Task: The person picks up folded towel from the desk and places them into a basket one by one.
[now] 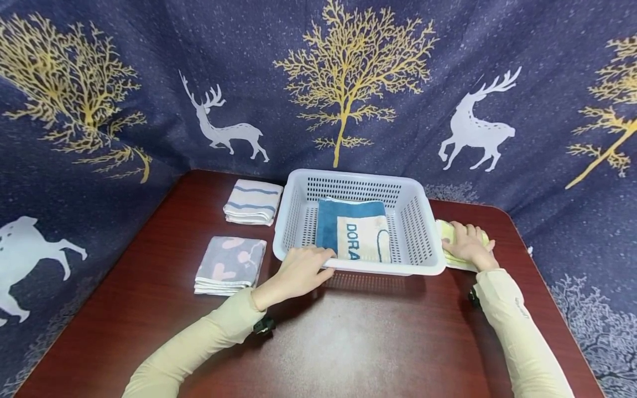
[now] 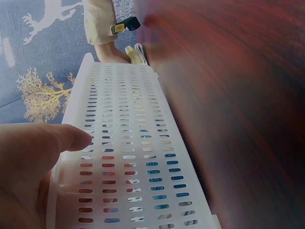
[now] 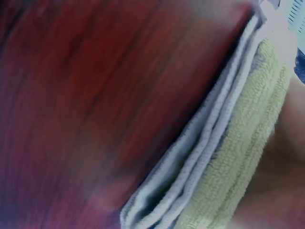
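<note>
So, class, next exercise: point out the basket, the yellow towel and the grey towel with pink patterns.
Basket [image 1: 417,232]: head view, on its perforated side wall.
Yellow towel [image 3: 240,143]: right wrist view, on its folded yellow side.
Grey towel [image 1: 230,258]: head view, on its patterned top face.

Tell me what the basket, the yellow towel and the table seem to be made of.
Basket: likely molded plastic, smooth, apparently satin; its thin walls have rows of regular slots.
Yellow towel: probably terry cloth, soft-looking and matte, from its looped pile; the fiber can't be told.
Table: wood or wood-look laminate, polished; streaky grain and a bright reflection show, but not which.
</note>
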{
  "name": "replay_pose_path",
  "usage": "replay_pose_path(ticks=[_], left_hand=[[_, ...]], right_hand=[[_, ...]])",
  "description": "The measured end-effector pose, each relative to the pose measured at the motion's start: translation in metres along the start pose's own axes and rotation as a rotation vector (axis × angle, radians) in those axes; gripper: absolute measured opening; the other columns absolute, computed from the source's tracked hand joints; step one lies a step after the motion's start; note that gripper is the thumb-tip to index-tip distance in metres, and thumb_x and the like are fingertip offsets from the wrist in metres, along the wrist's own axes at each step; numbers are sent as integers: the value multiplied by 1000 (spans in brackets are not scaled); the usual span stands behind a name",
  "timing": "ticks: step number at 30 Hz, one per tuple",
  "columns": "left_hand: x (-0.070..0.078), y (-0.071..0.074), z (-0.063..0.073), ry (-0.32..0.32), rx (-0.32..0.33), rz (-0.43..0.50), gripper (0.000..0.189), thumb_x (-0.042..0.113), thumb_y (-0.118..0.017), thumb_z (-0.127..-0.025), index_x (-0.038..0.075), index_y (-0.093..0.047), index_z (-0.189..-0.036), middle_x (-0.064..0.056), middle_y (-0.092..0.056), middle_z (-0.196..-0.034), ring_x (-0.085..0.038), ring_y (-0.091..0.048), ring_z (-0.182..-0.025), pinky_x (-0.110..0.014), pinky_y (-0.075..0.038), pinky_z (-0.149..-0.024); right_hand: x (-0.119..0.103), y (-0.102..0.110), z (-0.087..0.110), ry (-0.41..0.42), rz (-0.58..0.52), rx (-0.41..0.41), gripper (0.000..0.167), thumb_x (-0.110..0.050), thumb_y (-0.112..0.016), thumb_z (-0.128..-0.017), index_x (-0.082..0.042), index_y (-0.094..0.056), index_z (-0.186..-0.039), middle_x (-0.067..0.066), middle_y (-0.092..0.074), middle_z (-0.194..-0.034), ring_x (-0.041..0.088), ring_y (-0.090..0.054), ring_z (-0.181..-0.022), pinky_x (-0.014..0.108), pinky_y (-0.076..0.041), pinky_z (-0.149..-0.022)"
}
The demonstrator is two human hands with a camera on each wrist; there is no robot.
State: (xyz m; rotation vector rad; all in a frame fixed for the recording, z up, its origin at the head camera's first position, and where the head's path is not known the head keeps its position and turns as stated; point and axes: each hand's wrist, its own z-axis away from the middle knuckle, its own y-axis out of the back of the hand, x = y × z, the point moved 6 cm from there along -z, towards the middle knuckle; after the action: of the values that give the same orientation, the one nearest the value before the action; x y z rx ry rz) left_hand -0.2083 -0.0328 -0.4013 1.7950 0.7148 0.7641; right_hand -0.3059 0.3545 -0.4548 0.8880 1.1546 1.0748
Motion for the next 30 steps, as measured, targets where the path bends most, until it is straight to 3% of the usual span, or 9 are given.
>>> replay_pose_path(ticks=[9,30], left_hand=[[0,-1,1,-27,47,-15,14,30,-62,-86,21,-66,-96,10,-66,-76,-11,-59,-65,-21,-30,-43],[1,0,1,-5,36,-25,17,29,-61,-85,21,-67,-99,9,-69,-83,-12,-61,-70,-21,-31,-44]], right_hand=[[6,-3,6,30,-13,-28,74,-40,-50,-87,-6,-22,-146,36,-22,-140,59,-10,-132,82,-15,-92],[2,-4,18,65,40,-36,69,-40,-46,-94,-6,-18,-147,36,-16,-144,59,-7,-134,80,-16,-94]])
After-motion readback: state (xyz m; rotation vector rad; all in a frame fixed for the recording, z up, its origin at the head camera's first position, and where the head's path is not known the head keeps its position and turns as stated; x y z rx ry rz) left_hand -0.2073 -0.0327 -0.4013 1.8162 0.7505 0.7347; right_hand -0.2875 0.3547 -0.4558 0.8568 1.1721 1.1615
